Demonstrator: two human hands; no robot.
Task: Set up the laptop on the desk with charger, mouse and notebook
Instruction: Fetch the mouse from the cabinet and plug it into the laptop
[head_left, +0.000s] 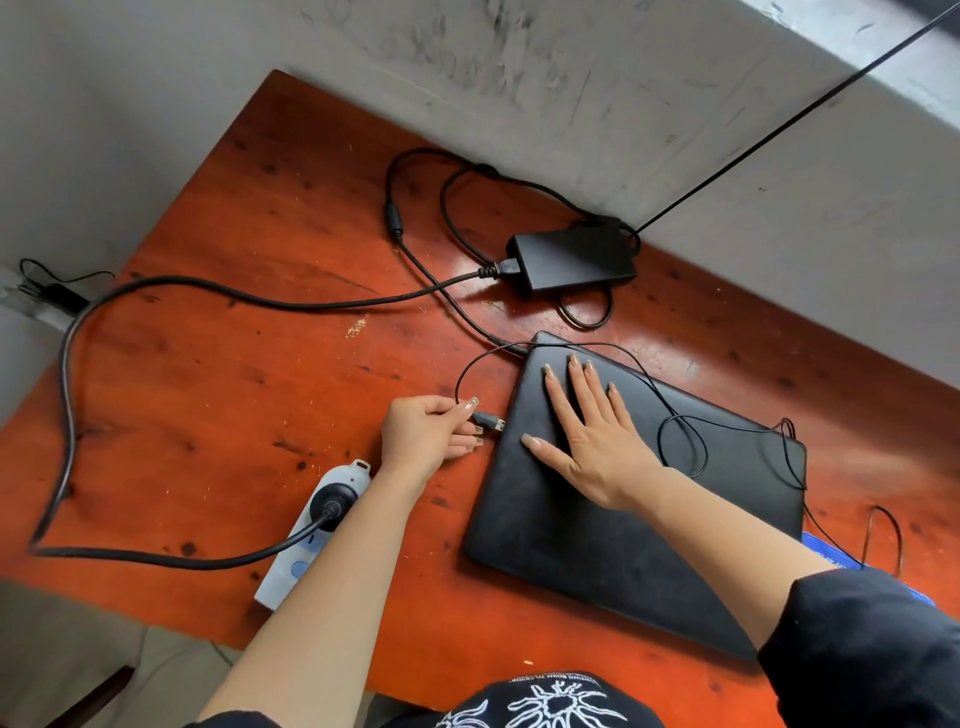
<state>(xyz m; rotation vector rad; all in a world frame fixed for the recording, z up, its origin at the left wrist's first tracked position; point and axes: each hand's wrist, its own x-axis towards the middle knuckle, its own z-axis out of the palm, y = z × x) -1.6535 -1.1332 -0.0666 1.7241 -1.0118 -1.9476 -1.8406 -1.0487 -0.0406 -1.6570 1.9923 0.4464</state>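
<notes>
A closed black laptop lies on the red-brown wooden desk. My right hand rests flat on its lid, fingers spread. My left hand pinches a USB plug whose metal tip sits just short of the laptop's left edge. The plug's thin black cable loops over the lid toward the right. The black charger brick sits behind the laptop by the wall, its thin lead plugged in at the laptop's back left corner. The mouse itself is hidden.
A white power strip lies at the desk's front left with the charger's thick black mains cable plugged into it. A blue object peeks out right of the laptop. A scuffed grey wall borders the desk behind.
</notes>
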